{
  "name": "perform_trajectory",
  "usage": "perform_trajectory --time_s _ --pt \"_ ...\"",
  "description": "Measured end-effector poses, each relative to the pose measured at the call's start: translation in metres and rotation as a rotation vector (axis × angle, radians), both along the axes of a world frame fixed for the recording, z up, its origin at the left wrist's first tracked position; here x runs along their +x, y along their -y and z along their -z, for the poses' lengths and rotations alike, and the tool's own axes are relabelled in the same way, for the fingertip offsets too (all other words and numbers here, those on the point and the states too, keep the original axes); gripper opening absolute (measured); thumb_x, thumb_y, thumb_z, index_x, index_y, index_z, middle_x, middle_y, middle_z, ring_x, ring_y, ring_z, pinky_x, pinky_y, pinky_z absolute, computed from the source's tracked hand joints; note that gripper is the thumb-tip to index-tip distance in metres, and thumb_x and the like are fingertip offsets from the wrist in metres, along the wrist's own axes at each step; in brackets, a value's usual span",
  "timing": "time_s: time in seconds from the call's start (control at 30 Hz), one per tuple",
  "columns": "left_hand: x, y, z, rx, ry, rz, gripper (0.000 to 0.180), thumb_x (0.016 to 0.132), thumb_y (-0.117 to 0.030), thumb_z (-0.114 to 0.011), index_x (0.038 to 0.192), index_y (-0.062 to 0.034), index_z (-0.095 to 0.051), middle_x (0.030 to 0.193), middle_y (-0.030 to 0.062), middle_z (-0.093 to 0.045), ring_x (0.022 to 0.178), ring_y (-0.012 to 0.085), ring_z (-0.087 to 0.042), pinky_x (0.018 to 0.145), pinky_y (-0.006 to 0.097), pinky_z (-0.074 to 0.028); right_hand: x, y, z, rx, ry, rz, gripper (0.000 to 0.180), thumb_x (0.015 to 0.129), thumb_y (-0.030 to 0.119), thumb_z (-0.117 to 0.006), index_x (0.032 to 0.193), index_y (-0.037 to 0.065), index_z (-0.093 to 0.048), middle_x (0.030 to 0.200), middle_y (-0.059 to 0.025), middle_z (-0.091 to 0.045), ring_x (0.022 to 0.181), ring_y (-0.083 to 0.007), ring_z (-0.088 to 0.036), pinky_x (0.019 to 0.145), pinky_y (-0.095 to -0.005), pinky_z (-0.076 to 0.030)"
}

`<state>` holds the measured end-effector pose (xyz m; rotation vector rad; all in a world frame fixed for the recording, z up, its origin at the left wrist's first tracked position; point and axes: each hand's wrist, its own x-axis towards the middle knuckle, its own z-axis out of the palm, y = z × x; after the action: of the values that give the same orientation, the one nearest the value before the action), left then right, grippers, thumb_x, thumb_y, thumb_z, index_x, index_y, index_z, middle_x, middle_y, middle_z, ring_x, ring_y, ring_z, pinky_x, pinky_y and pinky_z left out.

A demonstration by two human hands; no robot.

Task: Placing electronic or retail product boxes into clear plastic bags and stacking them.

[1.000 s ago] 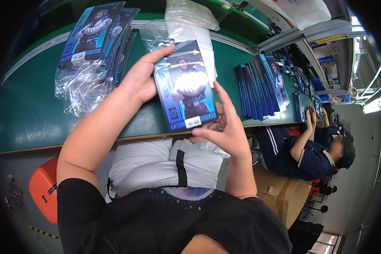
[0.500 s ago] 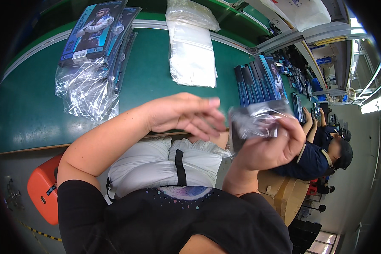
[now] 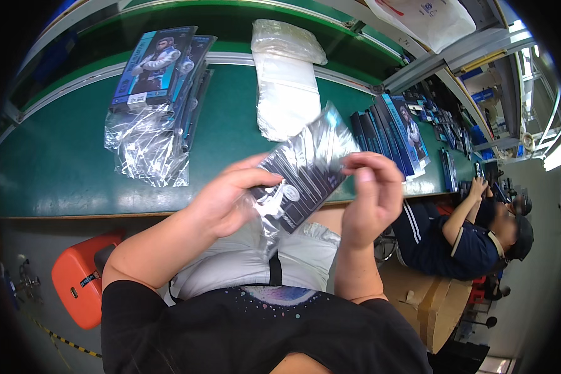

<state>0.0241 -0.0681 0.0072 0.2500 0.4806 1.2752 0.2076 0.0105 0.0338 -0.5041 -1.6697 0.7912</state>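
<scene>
Bagged box point(image 3: 310, 177) shifted from R hand point(image 3: 375, 194) to L hand point(image 3: 225, 196), now mid-frame; L pinches it, R by its edge, can't tell grip. Upper L of frame: boxes point(image 3: 151, 70) in clear bags point(image 3: 148, 159).

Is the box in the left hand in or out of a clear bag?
In: glinting clear film covers the dark box and hangs loose past its lower end.

Head camera | left of a worn pair, wide fisheye | looks down past black short-sleeved T-shirt point(image 3: 230, 330) at 6 o'clock | close above bare left hand point(image 3: 224, 199) and right hand point(image 3: 375, 196) | reaching flat green tabletop point(image 3: 230, 124) at 11 o'clock
</scene>
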Motion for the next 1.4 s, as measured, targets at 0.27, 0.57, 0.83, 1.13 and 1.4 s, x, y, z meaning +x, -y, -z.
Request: perform_trajectory --time_s 0.27,0.57,0.83,1.13,1.4 --pt "-0.073 0.03 -0.088 0.517 -0.885 -1.128 0.051 0.077 0.008 -0.054 0.128 0.0072 -0.052 0.108 0.015 -0.065 0.098 0.0188 -0.063 0.09 0.028 -0.047 0.024 -0.051 0.087 0.118 0.657 0.524 0.028 0.084 0.006 -0.06 0.112 0.0 -0.057 0.117 -0.0167 -0.054 0.112 -0.0317 -0.048 0.095 -0.041 -0.038" --pt "-0.114 -0.007 -0.026 0.055 -2.616 -0.875 0.047 0.086 -0.024 -0.064 0.127 -0.0026 -0.055 0.135 0.0151 -0.052 0.126 0.0332 -0.046 0.107 0.042 -0.033 0.021 -0.052 0.088 0.105 0.65 0.429 0.018 0.084 0.012 -0.062 0.1 0.004 -0.063 0.107 -0.0101 -0.06 0.105 -0.0284 -0.054 0.093 -0.0398 -0.037" --pt "-0.107 -0.016 -0.027 0.037 -2.632 -1.015 0.043 0.085 -0.02 -0.063 0.125 -0.0044 -0.057 0.135 0.0151 -0.05 0.131 0.0342 -0.041 0.108 0.044 -0.031 0.022 -0.052 0.09 0.13 0.661 0.441 0.015 0.083 0.012 -0.062 0.096 0.004 -0.065 0.106 -0.0105 -0.06 0.105 -0.0287 -0.054 0.092 -0.0402 -0.037" --pt "-0.01 -0.057 0.016 0.8 -2.024 -0.379 0.024 0.076 -0.018 -0.074 0.094 -0.0058 -0.064 0.096 0.0084 -0.058 0.095 0.029 -0.055 0.084 0.04 -0.044 0.02 -0.051 0.088 0.148 0.681 0.444 0.015 0.082 0.011 -0.063 0.095 0.003 -0.065 0.106 -0.0111 -0.061 0.105 -0.0296 -0.054 0.092 -0.0407 -0.038" --pt "-0.033 -0.089 0.045 0.747 -1.9 -0.213 0.019 0.076 -0.016 -0.073 0.086 -0.0054 -0.061 0.089 0.0086 -0.056 0.09 0.0281 -0.055 0.079 0.038 -0.045 0.021 -0.052 0.083 0.15 0.727 0.447 0.014 0.081 0.011 -0.065 0.093 0.003 -0.066 0.102 -0.0115 -0.063 0.095 -0.0299 -0.06 0.085 -0.0388 -0.045"
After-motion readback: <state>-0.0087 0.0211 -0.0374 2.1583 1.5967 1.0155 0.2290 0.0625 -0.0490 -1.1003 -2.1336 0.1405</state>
